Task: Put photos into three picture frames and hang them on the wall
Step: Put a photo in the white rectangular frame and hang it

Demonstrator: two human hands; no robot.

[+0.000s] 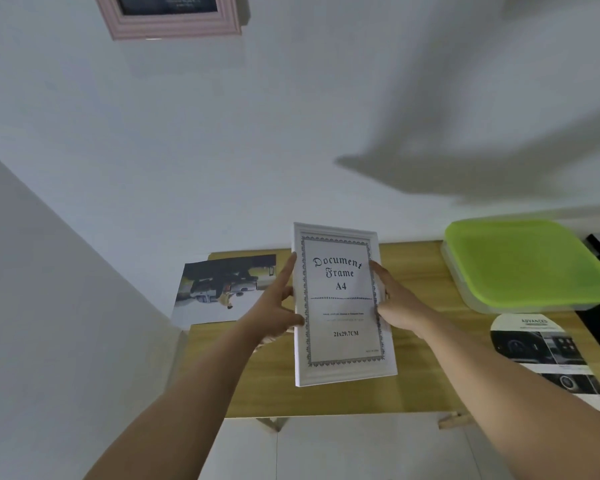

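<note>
Your left hand (278, 303) and right hand (395, 303) clamp the white document frame (343, 306) by its long edges, upright above the tabletop (423, 375). It holds only its stock insert; the car photo (222, 289) lies flat, probably next in.

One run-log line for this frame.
white frame upright, stock insert in | left hand, right hand grip sides | pink frame on wall | photo on table
</note>
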